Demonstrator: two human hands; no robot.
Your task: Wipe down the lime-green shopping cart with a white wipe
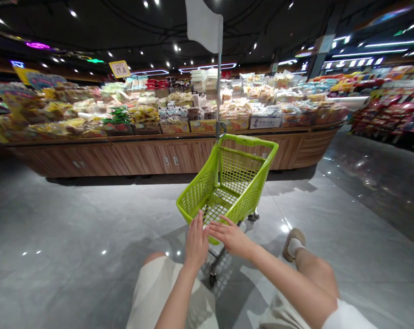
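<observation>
Left hand: our left hand [196, 242] is open, with the fingers up and apart. We see it hold nothing.
Right hand: our right hand [230, 236] is open too, with the fingers flat and reaching left. It is just beside our left hand and holds nothing we can see.
Cart: one green plastic shopping cart [223, 183] stands right ahead of our hands. Its near end is behind them, so we cannot tell if they touch it. It looks empty of goods.
Cart parts: we see two wheels [212, 278] under it, near our hands, and one thin pole [218, 91] with one white flag [203, 25].
Ahead: one long wooden counter [158, 157] is far past the hands, with many packs of food [141, 114] on it.
Right: one shoe [293, 242] with a white sock is on the floor [56, 219], right of our hands.
</observation>
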